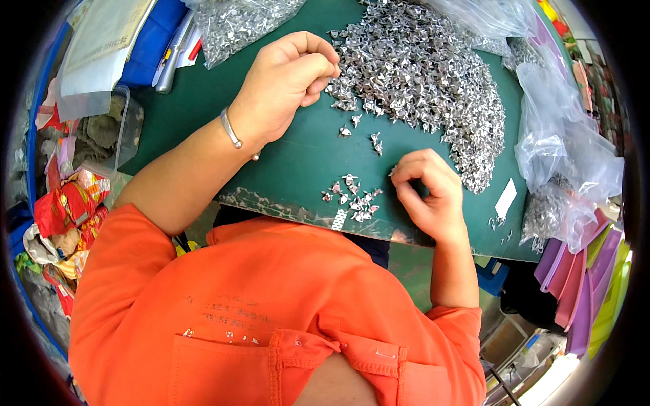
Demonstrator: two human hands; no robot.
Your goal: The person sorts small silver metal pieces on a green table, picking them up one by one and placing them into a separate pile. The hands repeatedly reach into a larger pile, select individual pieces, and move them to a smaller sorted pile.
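Orange cloth is seen nearest the camera: a shirt [271, 291] is worn by the person, and beyond it a green table [291, 162] is reached over by both arms. On the table's far side, small silvery metal pieces are piled in a broad heap [433, 81], which is spread from the middle toward the right.

The left hand [288, 81] is held at the heap's left edge, with the fingers curled in and the thumb bent against the forefinger. The nearest pieces are seen just beside these fingertips; whether one is gripped cannot be told. A metal bracelet [231, 128] is worn on that wrist.

The right hand [433, 196] is placed nearer, just left of the heap's near right end. Its fingers are bent round toward the thumb, with a gap left inside the curl; whether a piece is pinched at the tips cannot be told.

Between the hands, a few loose pieces [377, 143] are scattered, and a small cluster [362, 205] is gathered near the table's near edge, left of the right fingertips.

On the right, a white slip [506, 198] is laid beside a clear bag [552, 210]. Far left, another bag [244, 27] is filled with metal pieces.
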